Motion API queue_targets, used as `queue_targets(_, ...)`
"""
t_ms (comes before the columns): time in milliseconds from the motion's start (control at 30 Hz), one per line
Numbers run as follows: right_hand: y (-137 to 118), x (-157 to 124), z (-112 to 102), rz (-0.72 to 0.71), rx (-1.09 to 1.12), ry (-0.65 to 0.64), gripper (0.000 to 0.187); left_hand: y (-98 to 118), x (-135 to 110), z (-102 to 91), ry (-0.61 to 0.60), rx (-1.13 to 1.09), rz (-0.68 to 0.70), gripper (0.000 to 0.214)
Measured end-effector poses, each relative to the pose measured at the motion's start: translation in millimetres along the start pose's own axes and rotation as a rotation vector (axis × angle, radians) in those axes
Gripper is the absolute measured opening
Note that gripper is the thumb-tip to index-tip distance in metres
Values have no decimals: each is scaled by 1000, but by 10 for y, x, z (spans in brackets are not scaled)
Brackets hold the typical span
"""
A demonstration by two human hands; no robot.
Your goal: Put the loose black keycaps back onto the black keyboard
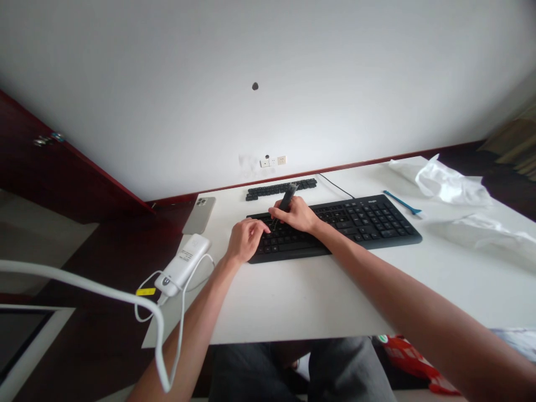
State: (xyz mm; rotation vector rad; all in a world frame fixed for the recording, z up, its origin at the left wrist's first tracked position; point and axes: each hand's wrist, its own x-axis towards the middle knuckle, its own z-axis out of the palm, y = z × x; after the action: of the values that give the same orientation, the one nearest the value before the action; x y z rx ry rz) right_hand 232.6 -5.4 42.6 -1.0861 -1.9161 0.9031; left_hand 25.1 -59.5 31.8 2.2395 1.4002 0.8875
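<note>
A black keyboard lies across the white table, with some of its keycaps off in the upper rows. My right hand is over its left half, closed around a black keycap puller. The puller stands tilted, its thin wire ends down among the keys and its pale tip upward. My left hand rests on the keyboard's left end, fingers loosely bent and the index finger stretched toward the wires. I see nothing held in it. Behind the keyboard, removed black keycaps sit in rows.
On the left are a phone and a white power bank with a white cable looping up close to me. A blue brush and crumpled clear plastic bags lie at the right. The keyboard's cord runs toward the wall.
</note>
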Motion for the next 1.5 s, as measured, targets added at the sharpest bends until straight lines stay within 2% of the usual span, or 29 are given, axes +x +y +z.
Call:
queue_targets(167, -7, -11, 8, -24, -37, -10, 35, 62, -18, 6, -37, 13, 27, 56)
queue_targets(367, -10, -19, 19, -86, -42, -23, 31, 30, 3, -16, 54, 51, -112, 56)
queue_targets(633, 11, -11, 19, -95, -14, -52, 28, 5, 8, 0, 11, 10, -168, 52)
queue_targets(1133, 4, -21, 5, -46, -51, -107, 23, 39, 21, -93, -82, -42, -174, 44)
queue_targets(1300, -50, -25, -10, -38, -24, -158, 25, 10, 30, -87, -64, -55, -186, 50)
queue_targets(1500, -134, -43, 8, -92, -71, -207, 30, -24, 34, -44, -16, -72, -140, 33)
